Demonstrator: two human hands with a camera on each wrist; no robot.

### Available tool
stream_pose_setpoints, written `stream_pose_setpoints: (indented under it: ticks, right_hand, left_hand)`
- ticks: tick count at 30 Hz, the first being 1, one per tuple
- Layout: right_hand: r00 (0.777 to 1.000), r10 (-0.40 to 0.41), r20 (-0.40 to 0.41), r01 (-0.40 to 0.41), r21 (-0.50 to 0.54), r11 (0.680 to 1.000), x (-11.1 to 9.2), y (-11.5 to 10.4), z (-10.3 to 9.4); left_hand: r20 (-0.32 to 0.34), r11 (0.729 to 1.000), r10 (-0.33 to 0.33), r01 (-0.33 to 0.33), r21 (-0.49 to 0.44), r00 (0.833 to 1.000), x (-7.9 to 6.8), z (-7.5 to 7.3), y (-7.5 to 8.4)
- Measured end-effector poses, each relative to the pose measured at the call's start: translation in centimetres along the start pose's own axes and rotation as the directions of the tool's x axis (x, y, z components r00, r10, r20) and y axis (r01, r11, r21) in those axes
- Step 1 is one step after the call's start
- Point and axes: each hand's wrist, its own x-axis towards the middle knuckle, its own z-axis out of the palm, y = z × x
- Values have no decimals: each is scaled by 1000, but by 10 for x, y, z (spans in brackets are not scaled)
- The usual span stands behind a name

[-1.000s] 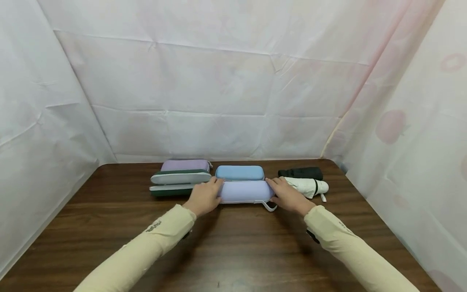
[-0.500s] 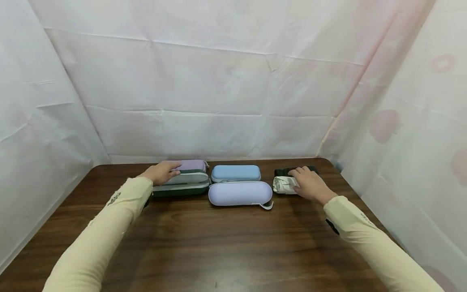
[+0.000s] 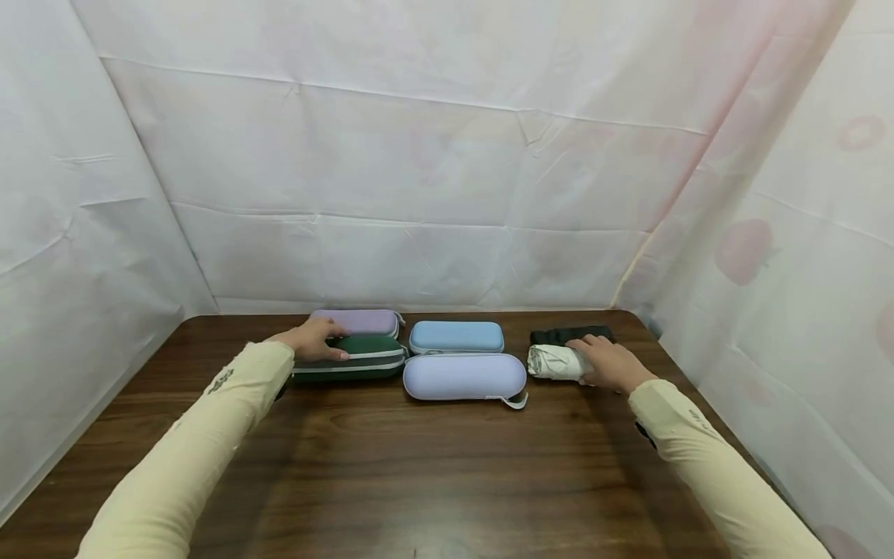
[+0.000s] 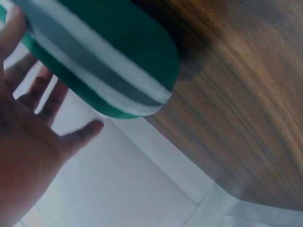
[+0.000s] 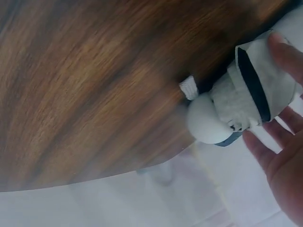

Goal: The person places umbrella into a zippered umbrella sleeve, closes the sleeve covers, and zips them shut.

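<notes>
Near the table's left back, my left hand [image 3: 311, 341] holds a dark green zip-up case [image 3: 373, 359] from above. In the left wrist view, the thumb lies on the case's near face, and the other fingers reach behind it. A grey band runs between white trim along the case. At the right, my right hand [image 3: 606, 363] grips a white folded umbrella [image 3: 550, 362] with a dark strap. The right wrist view shows the umbrella's rounded white end [image 5: 206, 120], with thumb and fingers on opposite sides of it.
A lavender zip-up case [image 3: 464, 377] with a wrist loop lies mid-table, before a light blue case [image 3: 457, 336]. Behind the green one is a purple case [image 3: 365, 321]. A black folded item [image 3: 552, 337] lies behind the white umbrella. Pale cloth [image 3: 447, 268] hangs behind the table.
Both hands left the lavender case and moved apart, the left to the green case, the right to the white umbrella. The green case's wide grey face has given way to a green top.
</notes>
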Motion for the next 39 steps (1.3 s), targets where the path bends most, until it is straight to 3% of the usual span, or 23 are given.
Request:
stream_pose_setpoints:
  ticks: [3,10,18,25,34,39]
  right_hand:
    - [1000,-12,6,11,21,1000,3,3,3]
    - [999,-9,37,7,49,999,7,1,4]
    - [999,7,35,-9,62,998,12,1,0]
    - [1000,-2,28,0,74,997,9,3,5]
    - [999,-31,-22,32,54,998,12,7,4]
    - [1000,-23,-12,24,47,999,13,8,3]
  left_hand:
    - [11,997,50,-49,-67,999,-2,1,-2]
    - [12,981,33,-30,-193,999,-7,7,-8]
    - [-56,979,7,-18,-203,998,-10,9,-12]
    - [-55,973,-5,-8,-232,998,-20,4,-7]
    - [-95,979,27,-45,-196,995,-37,-11,6]
    - [-137,980,48,-74,-186,989,-46,-22,16]
